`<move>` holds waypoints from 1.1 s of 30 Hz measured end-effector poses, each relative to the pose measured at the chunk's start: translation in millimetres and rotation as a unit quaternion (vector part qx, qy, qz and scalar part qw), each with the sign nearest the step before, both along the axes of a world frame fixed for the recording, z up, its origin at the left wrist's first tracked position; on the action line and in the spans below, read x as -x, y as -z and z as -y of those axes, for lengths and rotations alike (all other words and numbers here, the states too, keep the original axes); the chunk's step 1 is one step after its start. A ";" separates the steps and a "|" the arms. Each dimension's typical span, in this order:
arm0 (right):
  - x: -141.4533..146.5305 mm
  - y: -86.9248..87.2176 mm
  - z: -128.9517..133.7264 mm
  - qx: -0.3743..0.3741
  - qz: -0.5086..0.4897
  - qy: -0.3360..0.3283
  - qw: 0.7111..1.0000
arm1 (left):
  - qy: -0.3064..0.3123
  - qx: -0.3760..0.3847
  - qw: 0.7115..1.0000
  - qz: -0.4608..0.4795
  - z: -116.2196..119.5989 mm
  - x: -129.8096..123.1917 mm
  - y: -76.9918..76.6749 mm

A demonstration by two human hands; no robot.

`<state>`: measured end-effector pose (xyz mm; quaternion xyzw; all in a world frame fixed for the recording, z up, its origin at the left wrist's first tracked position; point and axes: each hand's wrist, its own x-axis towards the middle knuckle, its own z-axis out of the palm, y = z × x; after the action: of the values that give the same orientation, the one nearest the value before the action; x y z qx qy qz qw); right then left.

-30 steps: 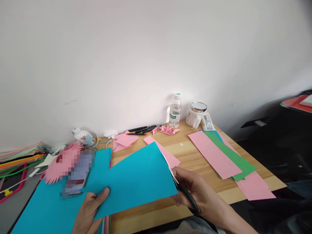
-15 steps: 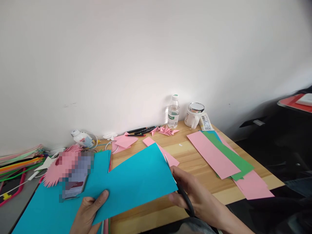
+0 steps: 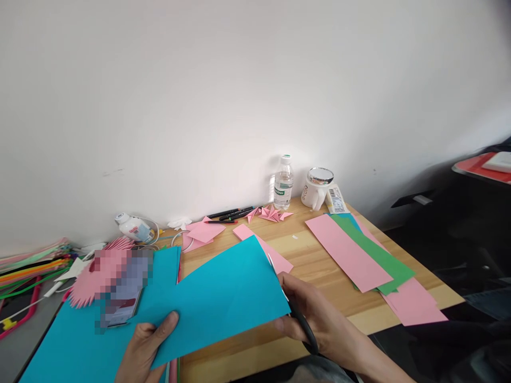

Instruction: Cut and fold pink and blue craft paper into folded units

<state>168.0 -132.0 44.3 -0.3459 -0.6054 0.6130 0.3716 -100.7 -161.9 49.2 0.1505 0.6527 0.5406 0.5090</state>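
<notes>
A blue sheet of paper is pinched at its lower left corner by my left hand, thumb on top. My right hand grips black-handled scissors at the sheet's right edge. Part of a blade shows above the paper's edge near its upper right side; the rest is hidden by the paper and my fingers. Beneath the sheet, a pink paper strip lies partly covered on the wooden table.
More blue sheets lie at left under a phone and a fringed pink paper piece. Pink strips and green strips overlap at right. Along the wall stand a water bottle and a mug, near several pens.
Almost nothing differs. The view has shifted very slightly; both hands, the blue sheet and the scissors keep nearly the same positions.
</notes>
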 end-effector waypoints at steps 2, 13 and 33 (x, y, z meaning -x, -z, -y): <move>0.3 0.1 -0.2 0.007 -0.004 -0.009 1.000 | -0.009 -0.006 1.000 -0.003 -0.3 -0.8 -0.3; 4.6 -1.2 -4.3 0.027 -0.019 0.012 0.999 | 0.027 -0.009 0.999 -0.040 -3.4 0.4 -13.0; 9.6 3.7 -6.4 0.033 -0.046 0.018 0.998 | 0.011 -0.015 1.000 -0.007 -5.5 -5.3 -4.8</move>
<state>158.3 -125.5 40.6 -0.3403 -0.5611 0.6408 0.3984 -95.4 -156.4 53.9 0.1694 0.6461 0.5439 0.5080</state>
